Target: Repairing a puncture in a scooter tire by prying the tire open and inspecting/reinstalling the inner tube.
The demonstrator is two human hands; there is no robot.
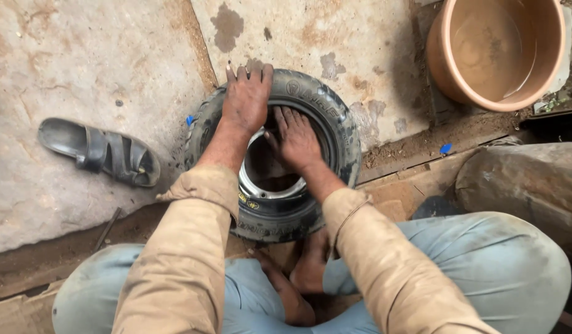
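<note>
On a stained, patchy concrete floor (100, 55) split by a rust-brown seam, a person sits cross-legged with a small black tyre (342, 133) lying flat just in front of the knees. Packed dirt borders the slab on the near side. Left hand (246, 102) lies flat with fingers spread over the tyre's far sidewall, palm down, gripping nothing. Right hand (296, 141) is pressed flat, fingers together, inside the opening against the inner bead, above the shiny metal rim (261, 185). Both hands are dusty, as are the tan sleeves and pale blue trousers. A dark rubber sandal (100, 151) rests well apart on the left, with bare slab around it. Upper right, a round terracotta-coloured plastic tub (459, 80) holding murky water stands near the tyre. A rough grey rock (521, 179) sits at right, close beside the knee.
</note>
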